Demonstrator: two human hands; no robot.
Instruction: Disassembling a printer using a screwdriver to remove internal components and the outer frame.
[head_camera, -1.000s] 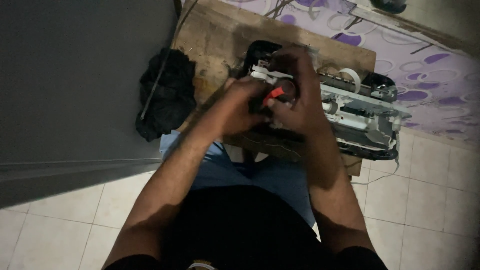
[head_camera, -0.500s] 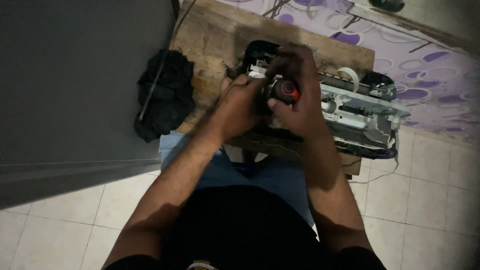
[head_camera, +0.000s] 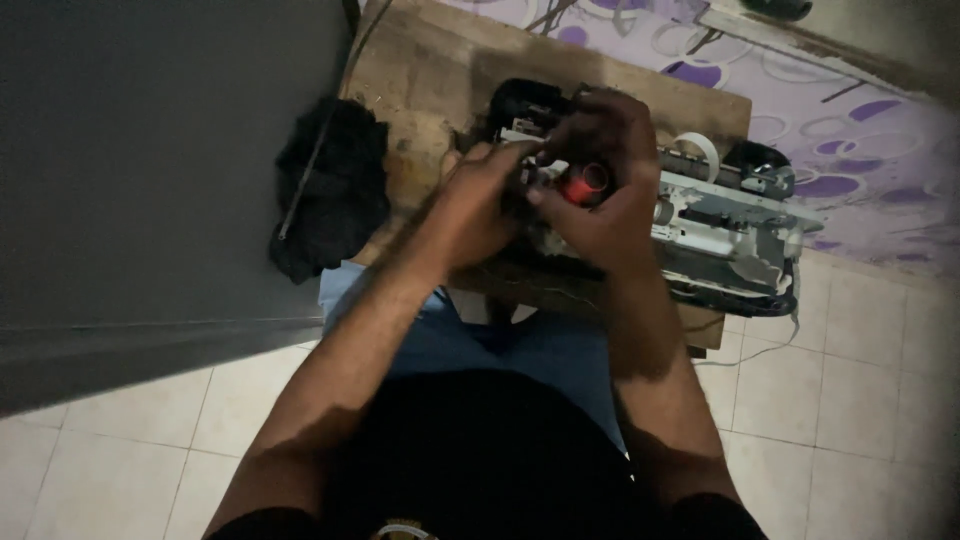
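Right hand (head_camera: 600, 190) gripping red cylinder (head_camera: 582, 185), left hand (head_camera: 480, 205) pinching white part (head_camera: 522, 140) over opened printer mechanism (head_camera: 720, 235).

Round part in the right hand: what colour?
Red, held in the right hand; head view shows it.

Small red cylinder (head_camera: 583, 186), upright, above grey dismantled mechanism (head_camera: 722, 232).

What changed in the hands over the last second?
The right hand keeps gripping the red-handled tool, whose red end has turned up toward the camera. The left hand stays pressed beside it. The opened device on the wooden table has not moved.
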